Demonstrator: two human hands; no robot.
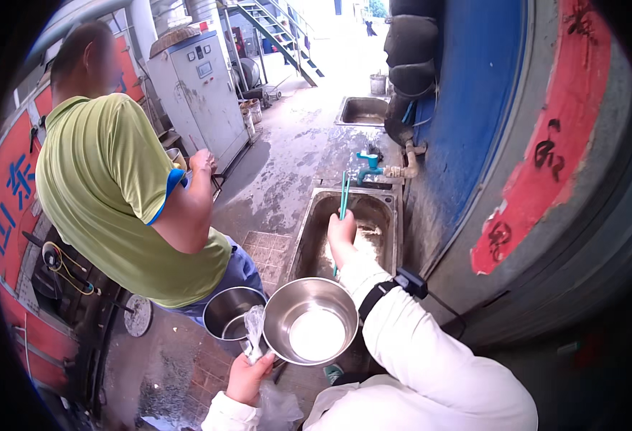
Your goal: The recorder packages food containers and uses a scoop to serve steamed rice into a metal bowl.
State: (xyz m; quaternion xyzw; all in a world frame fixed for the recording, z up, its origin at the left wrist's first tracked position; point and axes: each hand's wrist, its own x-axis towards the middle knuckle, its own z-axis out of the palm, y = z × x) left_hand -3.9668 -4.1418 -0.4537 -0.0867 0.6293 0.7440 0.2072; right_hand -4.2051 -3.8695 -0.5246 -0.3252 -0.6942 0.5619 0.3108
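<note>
My left hand [245, 379] is closed at the near side of two round steel bowls. A crumpled clear plastic bag [254, 332] is pinched in it and hangs below. The right bowl [278, 316] tilts open toward me, its bottom glaring white; the left bowl [219, 310] sits partly behind it. I cannot tell how each bowl is gripped. Over the metal sink [301, 231], my right hand [342, 230] is wrapped round a pair of green chopsticks [345, 188], their upper ends pointing away. Wet, pale patches show in the basin.
A teal tap [368, 164] on a pipe stands behind the sink. Farther off is a second sink [365, 110]. A blue wall [467, 129] runs along the right. Close on my left stands a person in a green shirt [104, 187], near a grey control cabinet [199, 93].
</note>
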